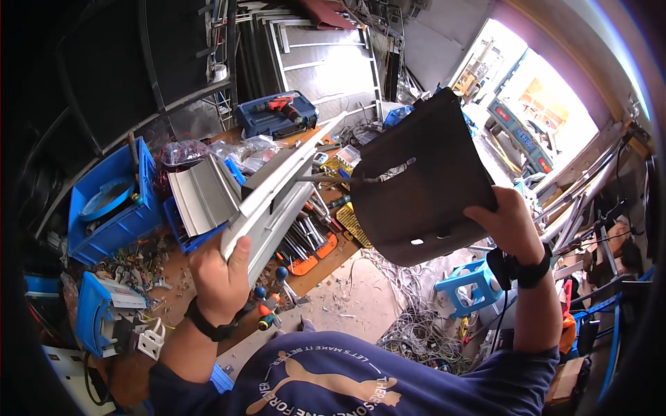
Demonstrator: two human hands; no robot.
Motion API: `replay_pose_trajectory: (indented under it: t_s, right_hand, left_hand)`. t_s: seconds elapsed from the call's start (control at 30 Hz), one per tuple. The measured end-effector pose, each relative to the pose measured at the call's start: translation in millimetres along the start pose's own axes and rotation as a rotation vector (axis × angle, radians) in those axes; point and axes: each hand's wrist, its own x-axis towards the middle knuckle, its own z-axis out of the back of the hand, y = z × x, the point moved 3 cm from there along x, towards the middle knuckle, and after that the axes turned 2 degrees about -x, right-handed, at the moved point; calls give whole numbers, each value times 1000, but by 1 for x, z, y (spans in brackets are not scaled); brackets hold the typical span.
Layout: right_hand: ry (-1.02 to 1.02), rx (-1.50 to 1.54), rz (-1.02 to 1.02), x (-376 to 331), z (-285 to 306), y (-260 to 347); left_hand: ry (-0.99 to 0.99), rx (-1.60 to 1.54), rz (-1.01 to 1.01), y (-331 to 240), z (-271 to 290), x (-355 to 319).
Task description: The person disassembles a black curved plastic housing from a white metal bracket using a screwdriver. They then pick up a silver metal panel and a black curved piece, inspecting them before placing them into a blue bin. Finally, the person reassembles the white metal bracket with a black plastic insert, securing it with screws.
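My left hand (220, 277) is closed on the near end of a long white plastic casing (286, 197), tilted up and away with its edge toward me. In my right hand (513, 225) is a dark curved panel (433, 191), gripped at its right edge with the thumb on the face. The panel has an oval cutout and small slots near its lower edge. A grey cable or rod (326, 179) spans the gap between casing and panel; how it joins each one is unclear. Both pieces are held in the air above the cluttered bench.
An orange rack of screwdrivers (303, 260) and a blue tool case with a red drill (281, 107) lie on the bench. Left stand a blue crate (104, 232) and a pale curved cover (205, 197). Tangled wires (423, 329) and a blue stool (472, 286) occupy the floor.
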Motion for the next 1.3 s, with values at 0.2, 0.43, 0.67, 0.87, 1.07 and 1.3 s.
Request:
replay_pose_trajectory:
  t_s: [0.2,0.43,0.67,0.87,1.07,1.3]
  right_hand:
    - [-178,-126,85,-24,-19,15]
    - [-311,-38,215,-39,-39,-1]
    - [-234,187,107,-48,-40,-35]
    - [-145,90,216,-49,-40,-28]
    - [-39,375,91,-39,-20,-78]
    - [-34,262,118,-46,-12,-51]
  left_hand:
    - [-104,-316,370,37,2,-14]
    - [-104,-549,557,78,-3,-44]
    - [-94,-933,710,99,14,-64]
    - [119,-1005,799,123,15,-68]
    - [219,-905,674,101,19,-61]
    - [164,-597,491,71,23,-45]
